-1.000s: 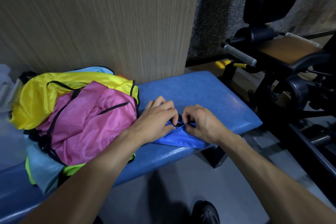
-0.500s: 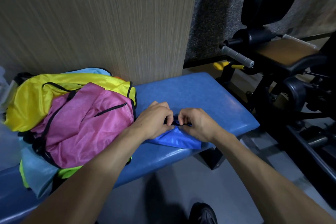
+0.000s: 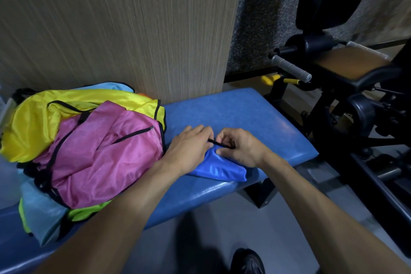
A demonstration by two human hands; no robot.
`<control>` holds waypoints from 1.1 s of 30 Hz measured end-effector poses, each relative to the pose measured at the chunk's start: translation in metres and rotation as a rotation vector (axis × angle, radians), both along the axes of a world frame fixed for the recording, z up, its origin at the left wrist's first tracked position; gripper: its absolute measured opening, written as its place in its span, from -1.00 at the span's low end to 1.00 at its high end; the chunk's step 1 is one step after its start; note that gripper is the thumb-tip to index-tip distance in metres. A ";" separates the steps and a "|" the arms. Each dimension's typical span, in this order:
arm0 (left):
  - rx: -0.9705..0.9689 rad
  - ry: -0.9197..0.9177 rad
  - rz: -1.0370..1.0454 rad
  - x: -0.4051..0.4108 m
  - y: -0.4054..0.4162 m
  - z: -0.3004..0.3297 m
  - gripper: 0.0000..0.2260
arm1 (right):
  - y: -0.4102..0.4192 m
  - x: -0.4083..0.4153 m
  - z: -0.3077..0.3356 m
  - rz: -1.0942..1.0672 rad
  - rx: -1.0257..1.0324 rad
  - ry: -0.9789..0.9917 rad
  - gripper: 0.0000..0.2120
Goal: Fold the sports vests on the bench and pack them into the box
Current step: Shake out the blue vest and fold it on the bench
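A small folded blue vest [image 3: 222,168] with black trim lies near the front edge of the blue padded bench [image 3: 255,118]. My left hand [image 3: 189,147] rests over its left part, fingers curled onto the black trim. My right hand [image 3: 240,148] pinches the same black trim from the right. Both hands meet over the vest's top edge. A heap of unfolded vests sits on the bench to the left: pink [image 3: 100,151] on top, yellow [image 3: 55,113] behind, light blue [image 3: 42,213] and lime green [image 3: 89,212] beneath. No box is in view.
A wood-grain wall panel [image 3: 122,29] rises behind the bench. A black gym machine [image 3: 355,107] with a grey handle [image 3: 291,68] and brown pad stands close on the right. Grey floor and my black shoe [image 3: 246,262] lie below the bench's front edge.
Both hands stayed together on the blue vest, working the black trim at its top edge. The vest looks a little more compact, and the view shifted slightly.
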State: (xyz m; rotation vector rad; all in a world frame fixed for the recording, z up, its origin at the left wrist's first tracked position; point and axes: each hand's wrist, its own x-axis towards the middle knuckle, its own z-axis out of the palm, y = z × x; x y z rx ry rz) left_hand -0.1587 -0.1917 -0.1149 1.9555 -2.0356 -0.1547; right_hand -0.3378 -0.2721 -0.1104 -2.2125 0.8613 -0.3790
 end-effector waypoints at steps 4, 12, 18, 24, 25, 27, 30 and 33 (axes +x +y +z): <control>-0.085 -0.008 -0.019 0.001 0.007 -0.009 -0.91 | -0.005 -0.018 0.011 -0.040 -0.002 -0.005 -0.81; -0.103 0.020 -0.037 0.002 0.011 -0.014 -0.92 | 0.000 -0.057 0.021 -0.158 0.031 0.161 -0.74; -0.098 0.032 -0.031 0.001 0.013 -0.012 -0.93 | 0.012 -0.059 0.019 -0.164 -0.039 0.114 -0.81; 0.027 -0.013 -0.066 -0.002 0.013 -0.003 -0.65 | 0.016 -0.055 0.010 -0.127 -0.150 0.082 -0.79; 0.064 -0.020 -0.061 -0.005 0.011 0.000 -0.65 | 0.018 -0.054 0.010 -0.114 -0.200 0.085 -0.79; 0.102 -0.046 -0.046 -0.012 0.007 0.002 -0.73 | 0.021 -0.053 0.007 -0.080 -0.309 0.066 -0.81; 0.085 -0.094 -0.012 -0.018 0.005 -0.002 -0.79 | 0.025 -0.051 0.004 -0.054 -0.396 0.008 -0.87; 0.057 -0.084 0.002 -0.018 0.007 -0.006 -0.81 | 0.027 -0.053 0.004 -0.095 -0.382 -0.025 -0.86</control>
